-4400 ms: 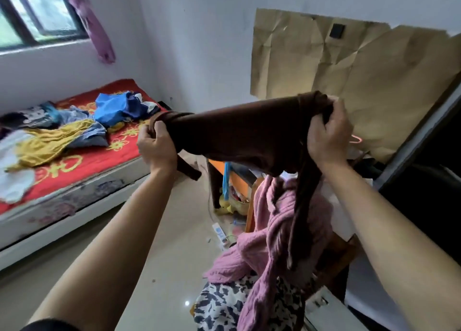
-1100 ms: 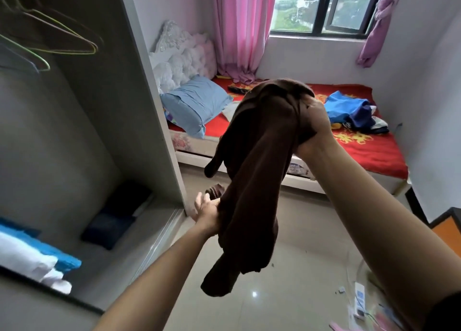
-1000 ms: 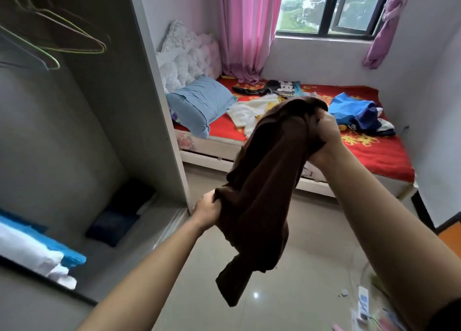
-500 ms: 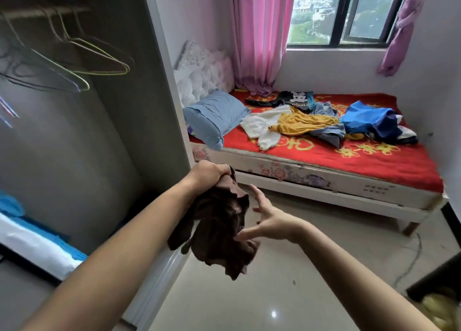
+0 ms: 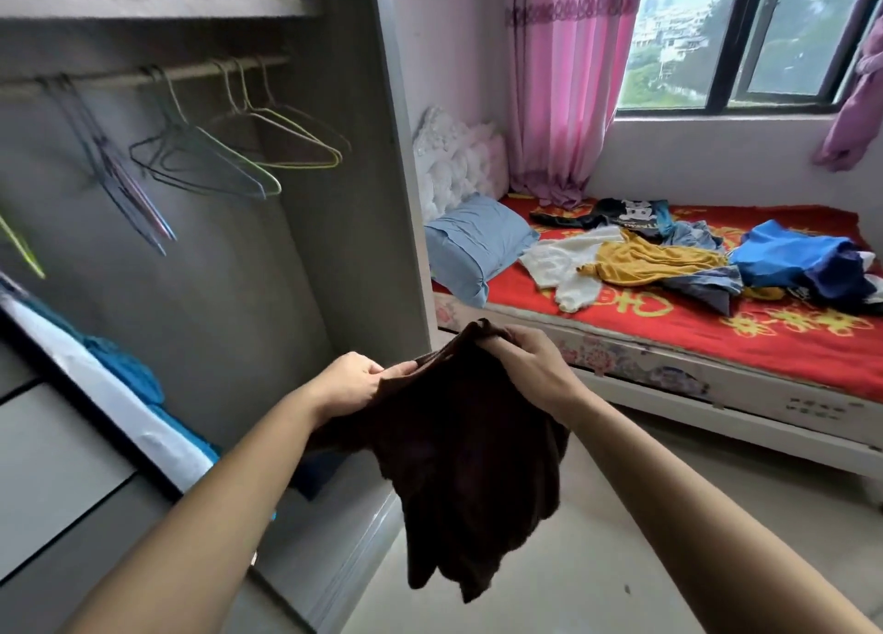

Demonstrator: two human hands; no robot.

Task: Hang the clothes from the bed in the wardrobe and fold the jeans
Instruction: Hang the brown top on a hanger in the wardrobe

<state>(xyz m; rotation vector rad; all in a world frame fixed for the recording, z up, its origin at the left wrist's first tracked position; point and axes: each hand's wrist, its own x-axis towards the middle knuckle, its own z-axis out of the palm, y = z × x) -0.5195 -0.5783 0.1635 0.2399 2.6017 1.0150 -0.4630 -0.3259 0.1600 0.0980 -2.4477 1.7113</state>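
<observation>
Both hands, left hand [image 5: 356, 379] and right hand [image 5: 528, 365], pinch the brown garment's [image 5: 470, 466] top edge, likely spreading it for the near-left hangers [image 5: 248, 155].

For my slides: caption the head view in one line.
The left hand and right hand grip a brown garment at the wardrobe with empty hangers; clothes lie on the bed.

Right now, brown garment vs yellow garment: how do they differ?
The brown garment hangs in the air, gripped at its top by the left hand and right hand; the yellow garment lies untouched on the bed. The brown garment is dark, the yellow garment bright. Both are crumpled and not on hangers.
</observation>
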